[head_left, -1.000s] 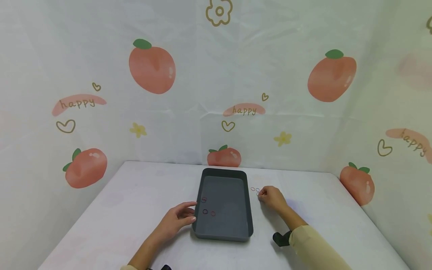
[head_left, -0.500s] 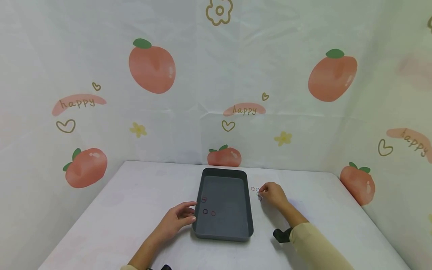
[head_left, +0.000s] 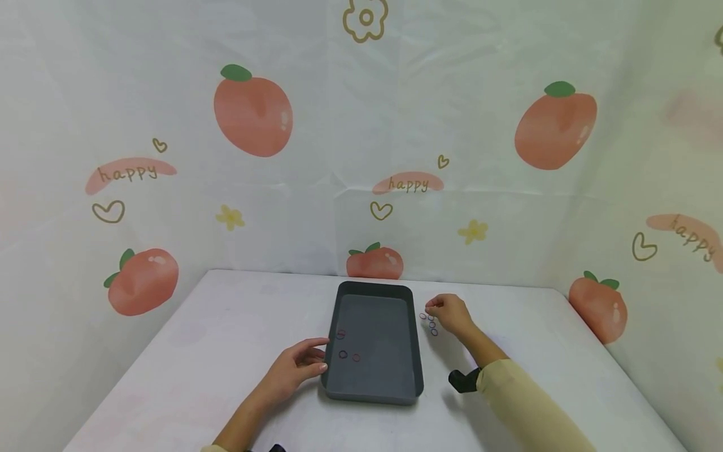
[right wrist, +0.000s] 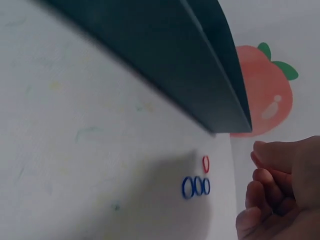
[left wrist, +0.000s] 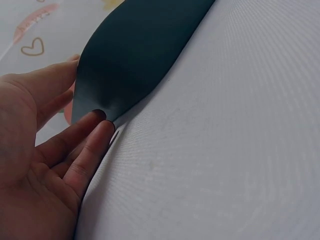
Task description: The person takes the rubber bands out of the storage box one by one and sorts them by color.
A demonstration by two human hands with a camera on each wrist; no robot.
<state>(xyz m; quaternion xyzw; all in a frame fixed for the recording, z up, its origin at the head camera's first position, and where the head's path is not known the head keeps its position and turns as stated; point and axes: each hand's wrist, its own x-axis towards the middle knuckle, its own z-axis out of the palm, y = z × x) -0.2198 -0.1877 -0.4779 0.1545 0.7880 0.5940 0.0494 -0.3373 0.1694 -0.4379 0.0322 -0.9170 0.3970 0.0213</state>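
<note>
Your right hand [head_left: 452, 315] has its fingers bent and its foremost fingertips drawn to a narrow gap; you cannot tell from either view whether anything is pinched there, as the tips show too small to confirm it. Your left hand [head_left: 290, 370] is the more relaxed of the two: its fingers are extended, set apart, and touch the outer left wall of the grey tray [head_left: 380, 326] without wrapping round it. This contact presumably serves to steady the tray, which lies flat on the white table [head_left: 265, 298] with its long sides running away from you. Inside the tray, toward the left wall, note the small rings [head_left: 342, 358]: one dark and at least two reddish. Outside, near the far end of the right wall, a red ring [right wrist: 203, 164] and three blue rings [right wrist: 195, 185] lie on the table, the blue ones in a row, the red one nearer the tray. Such placement likely keeps them within easy reach of your right hand and close to the tray. Your right fingertips are raised clear of the table, near the far end of the row
</note>
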